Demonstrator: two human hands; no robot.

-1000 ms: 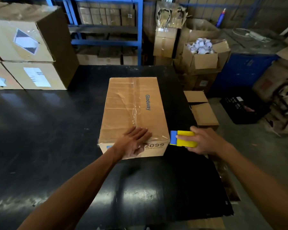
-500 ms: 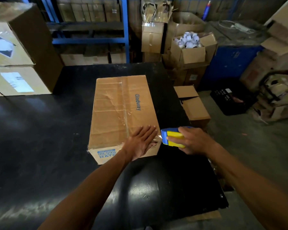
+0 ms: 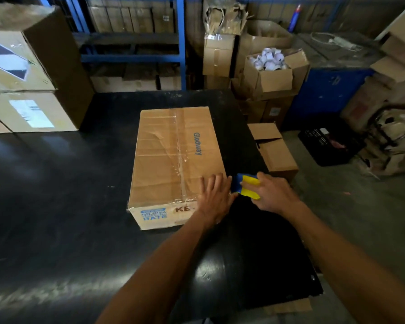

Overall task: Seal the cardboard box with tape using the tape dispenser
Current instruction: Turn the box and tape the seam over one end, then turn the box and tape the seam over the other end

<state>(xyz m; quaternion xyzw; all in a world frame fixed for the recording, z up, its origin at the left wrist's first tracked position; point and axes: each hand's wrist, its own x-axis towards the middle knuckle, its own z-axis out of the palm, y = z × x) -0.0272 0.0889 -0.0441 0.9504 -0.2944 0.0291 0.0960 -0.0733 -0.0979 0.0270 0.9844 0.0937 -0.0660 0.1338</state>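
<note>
A long cardboard box (image 3: 164, 160) lies closed on the black table (image 3: 56, 206), with clear tape running along its centre seam and over its near edge. My left hand (image 3: 214, 197) lies flat, fingers spread, on the box's near right corner. My right hand (image 3: 271, 194) grips a blue and yellow tape dispenser (image 3: 246, 185) just off the box's right side, touching that same corner beside my left fingers.
Stacked cartons (image 3: 28, 73) stand on the table's far left. Past the table's right edge sit a small open carton (image 3: 275, 148), a black crate (image 3: 330, 141) and an open box of white rolls (image 3: 270, 69). Blue shelving (image 3: 131, 38) lines the back.
My left hand has slid right along the box's near edge to the corner, uncovering more of the front print. The dispenser has stayed by the right corner.
</note>
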